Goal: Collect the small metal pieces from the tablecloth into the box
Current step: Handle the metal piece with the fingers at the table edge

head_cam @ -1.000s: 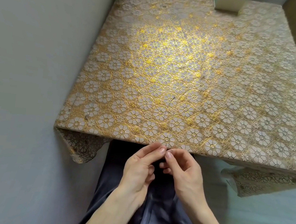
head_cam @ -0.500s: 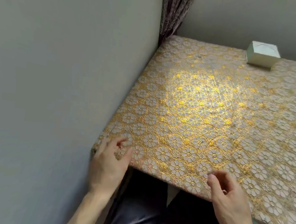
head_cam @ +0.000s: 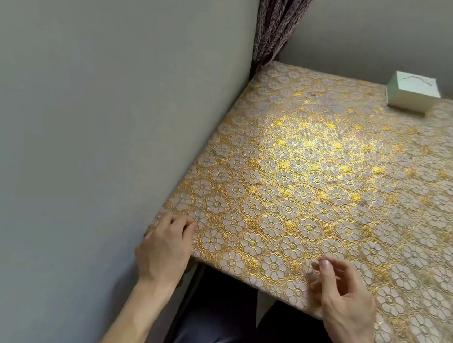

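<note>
Two hands: both were held at the near edge of the tablecloth (head_cam: 316,180).
Left hand (head_cam: 166,248): was set on the near-left corner beside the wall (head_cam: 99,131), fingers bent, tips on the cloth; whether anything was pinched could not be told.
Right hand (head_cam: 346,296): was held over the near edge, fingers loosely curled, nothing seen in it.
Metal pieces: could not be made out on the pattern.
Box (head_cam: 411,91): was stood at the far side, well apart from both hands.

You have one view only, worn on your head. It looks forward and down across the surface (head_cam: 329,181), angled toward the far left corner, with the wall (head_cam: 99,131) close on the left. Your left hand (head_cam: 166,248) and right hand (head_cam: 346,296) lie nearest, at the lower edge.
</note>
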`<state>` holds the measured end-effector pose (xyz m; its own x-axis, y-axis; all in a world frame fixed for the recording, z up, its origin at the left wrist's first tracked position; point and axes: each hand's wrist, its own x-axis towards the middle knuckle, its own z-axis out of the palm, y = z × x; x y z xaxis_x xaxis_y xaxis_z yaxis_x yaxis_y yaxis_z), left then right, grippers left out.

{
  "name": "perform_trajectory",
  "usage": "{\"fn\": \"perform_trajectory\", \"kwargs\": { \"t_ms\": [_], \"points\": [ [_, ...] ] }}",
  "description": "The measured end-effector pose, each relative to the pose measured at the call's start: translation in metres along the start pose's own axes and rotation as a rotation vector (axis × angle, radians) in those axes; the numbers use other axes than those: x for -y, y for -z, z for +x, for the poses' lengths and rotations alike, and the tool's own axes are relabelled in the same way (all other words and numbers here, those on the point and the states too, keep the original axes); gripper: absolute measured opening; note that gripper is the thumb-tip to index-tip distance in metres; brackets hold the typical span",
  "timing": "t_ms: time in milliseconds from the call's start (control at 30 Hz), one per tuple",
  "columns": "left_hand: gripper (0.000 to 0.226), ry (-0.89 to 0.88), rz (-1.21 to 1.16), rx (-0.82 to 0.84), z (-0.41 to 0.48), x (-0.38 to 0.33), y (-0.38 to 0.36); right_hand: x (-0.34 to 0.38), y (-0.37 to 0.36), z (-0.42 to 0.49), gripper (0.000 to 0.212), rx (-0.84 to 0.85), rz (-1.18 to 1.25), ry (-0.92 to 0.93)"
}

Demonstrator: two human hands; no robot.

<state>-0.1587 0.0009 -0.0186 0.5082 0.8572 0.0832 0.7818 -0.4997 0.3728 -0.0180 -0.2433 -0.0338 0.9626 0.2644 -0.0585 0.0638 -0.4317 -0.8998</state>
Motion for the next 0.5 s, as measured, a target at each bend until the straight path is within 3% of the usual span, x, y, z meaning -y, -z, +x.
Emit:
{"fn": "perform_trajectory", "kwargs": {
  "t_ms": [200, 500],
  "points": [
    [0.016, -0.166, -0.117, 0.103, -0.003, -0.002, 0.002, 0.002, 0.002, -0.003, 0.01, -0.014, -0.047, 0.048],
    [0.013, -0.607, -0.271, 0.655, -0.062, -0.081, -0.004, -0.004, 0.052, -0.065, 0.012, -0.147, -0.052, -0.104]
  ]
}}
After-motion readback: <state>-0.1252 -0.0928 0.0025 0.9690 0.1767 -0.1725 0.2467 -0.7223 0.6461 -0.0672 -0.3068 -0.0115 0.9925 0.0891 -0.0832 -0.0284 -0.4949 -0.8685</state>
